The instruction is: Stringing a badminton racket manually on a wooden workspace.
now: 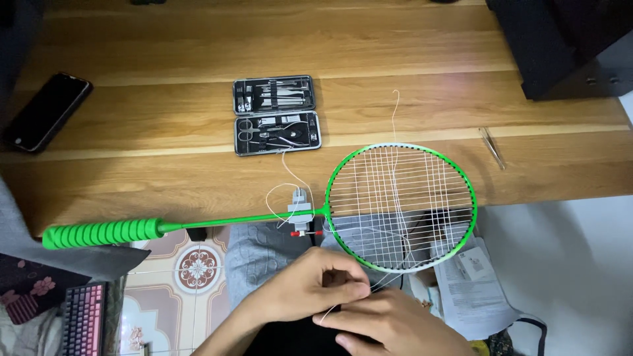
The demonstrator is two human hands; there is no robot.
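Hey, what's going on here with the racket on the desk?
A person is working white string through a green badminton racket that lies across the edge of a wooden desk. Both hands are low in front of the racket head: the left hand and right hand pinch the string's loose end together. A small clamp sits on the shaft. An open tool kit, a phone and tweezers lie on the desk.

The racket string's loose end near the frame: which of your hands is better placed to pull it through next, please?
Probably the right hand: it lies just below the racket frame's near edge, with the string running across it. The left hand sits farther from the frame, pinching the string.
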